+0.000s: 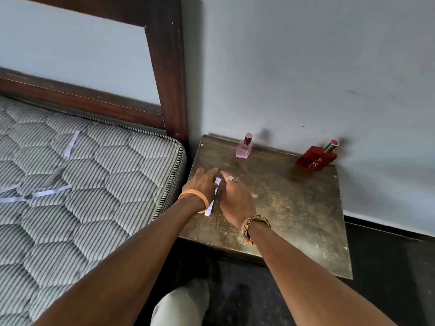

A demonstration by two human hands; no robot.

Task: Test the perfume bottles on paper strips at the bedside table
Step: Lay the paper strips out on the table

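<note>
A white paper strip [209, 210] lies lengthwise between my two hands, low over the left part of the dark bedside table [294, 208]. My left hand [202, 183] is on its left side with straight fingers touching the strip's far end. My right hand [235, 196], wearing a ring, holds the strip from the right; its thumb is hidden. A small pink perfume bottle [244, 148] stands capped at the table's back edge, just beyond my hands. A red perfume bottle [316, 158] stands capped at the back right, by the wall.
A striped quilted mattress [70, 184] with several loose paper strips [71, 144] on it lies to the left, touching the table. The dark wooden bed frame [169, 78] rises behind it. The grey wall [306, 67] closes off the table's back and right.
</note>
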